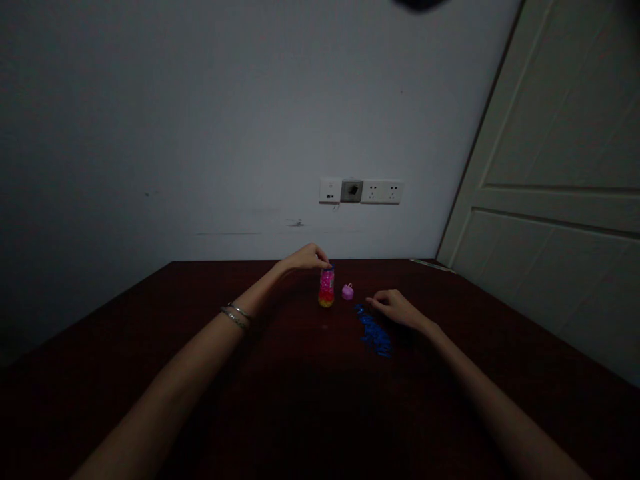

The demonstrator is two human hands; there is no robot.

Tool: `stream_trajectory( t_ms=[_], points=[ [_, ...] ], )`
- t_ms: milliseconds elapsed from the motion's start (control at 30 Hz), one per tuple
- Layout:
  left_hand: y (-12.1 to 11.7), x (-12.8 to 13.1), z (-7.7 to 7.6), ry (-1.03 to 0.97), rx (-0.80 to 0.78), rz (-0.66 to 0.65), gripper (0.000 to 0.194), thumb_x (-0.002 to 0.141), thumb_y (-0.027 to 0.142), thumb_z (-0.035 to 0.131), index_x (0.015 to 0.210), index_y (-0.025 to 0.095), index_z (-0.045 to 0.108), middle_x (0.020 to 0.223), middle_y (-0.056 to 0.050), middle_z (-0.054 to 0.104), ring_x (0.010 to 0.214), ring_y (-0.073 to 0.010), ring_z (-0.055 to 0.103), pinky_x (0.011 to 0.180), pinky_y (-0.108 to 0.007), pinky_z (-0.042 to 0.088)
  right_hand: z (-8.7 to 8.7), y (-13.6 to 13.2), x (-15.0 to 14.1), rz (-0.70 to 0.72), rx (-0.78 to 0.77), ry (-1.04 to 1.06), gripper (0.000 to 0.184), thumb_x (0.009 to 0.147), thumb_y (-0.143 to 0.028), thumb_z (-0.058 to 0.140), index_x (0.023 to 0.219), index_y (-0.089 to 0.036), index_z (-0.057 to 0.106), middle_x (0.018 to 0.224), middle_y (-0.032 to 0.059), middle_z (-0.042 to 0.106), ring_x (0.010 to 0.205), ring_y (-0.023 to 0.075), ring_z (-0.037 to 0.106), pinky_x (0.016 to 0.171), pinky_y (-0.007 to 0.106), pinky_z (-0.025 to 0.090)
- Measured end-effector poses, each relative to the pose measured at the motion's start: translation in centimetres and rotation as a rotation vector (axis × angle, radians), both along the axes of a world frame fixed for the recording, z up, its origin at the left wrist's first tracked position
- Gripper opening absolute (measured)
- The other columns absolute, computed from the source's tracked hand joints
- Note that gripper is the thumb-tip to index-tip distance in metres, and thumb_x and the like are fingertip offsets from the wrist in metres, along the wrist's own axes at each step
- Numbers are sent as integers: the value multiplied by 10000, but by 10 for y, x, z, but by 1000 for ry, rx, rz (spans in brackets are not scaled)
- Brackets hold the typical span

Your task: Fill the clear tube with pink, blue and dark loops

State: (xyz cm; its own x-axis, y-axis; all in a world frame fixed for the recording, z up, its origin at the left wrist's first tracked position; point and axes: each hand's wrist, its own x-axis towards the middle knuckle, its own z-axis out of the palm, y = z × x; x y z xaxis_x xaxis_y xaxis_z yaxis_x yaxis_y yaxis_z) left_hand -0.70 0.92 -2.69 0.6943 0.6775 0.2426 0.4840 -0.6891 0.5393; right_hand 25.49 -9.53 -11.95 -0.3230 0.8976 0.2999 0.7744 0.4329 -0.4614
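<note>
A small clear jar (327, 287) stands upright on the table, filled with yellow pieces at the bottom, then red, then pink. My left hand (313, 256) reaches over from the left, its fingertips closed together at the jar's mouth. A bit of blue shows right under those fingertips; whether it is held or lies in the jar I cannot tell. Thin blue pieces (374, 335) lie in a loose pile to the right. At the pile's far end, my right hand (391, 305) is low over the table with thumb and finger pinched; anything between them is too small to see.
A pink lid (348, 292) with a loop on top rests just right of the jar. The dark red table (280, 373) meets a pale wall (225, 133) with sockets (381, 192) at its back edge. A panelled door (550, 193) stands on the right.
</note>
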Motion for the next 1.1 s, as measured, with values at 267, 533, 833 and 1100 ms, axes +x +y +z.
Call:
stream_trajectory(
  t_ms=[267,533,833,1100],
  points=[
    [-9,1,3,-100,-11,37,282,686,326,545,750,98,698,701,-60,652,640,-114,525,615,-217,376,1,-1,-1,-4,-6,12,455,793,-502,403,657,-131,628,652,36,600,599,138,508,560,245,368],
    [-4,-6,-15,-357,-74,270,390,722,405,478,778,80,686,471,26,468,468,-65,369,477,-193,268,14,-6,3,100,-217,-11,401,676,-428,598,973,-164,660,911,83,651,788,192,578,697,293,440],
    [-2,-32,-104,-411,-287,468,459,721,491,473,737,77,669,408,41,365,430,-70,289,446,-210,210,26,-17,4,131,-311,-121,440,564,-390,693,951,-182,670,922,78,649,810,211,580,710,299,445],
    [-7,-34,-114,-384,-267,510,445,721,482,463,705,84,663,403,51,324,440,-75,279,464,-212,216,6,-5,0,147,-297,-185,259,618,-336,637,812,-169,679,759,46,643,655,163,555,581,254,411]
  ],
)
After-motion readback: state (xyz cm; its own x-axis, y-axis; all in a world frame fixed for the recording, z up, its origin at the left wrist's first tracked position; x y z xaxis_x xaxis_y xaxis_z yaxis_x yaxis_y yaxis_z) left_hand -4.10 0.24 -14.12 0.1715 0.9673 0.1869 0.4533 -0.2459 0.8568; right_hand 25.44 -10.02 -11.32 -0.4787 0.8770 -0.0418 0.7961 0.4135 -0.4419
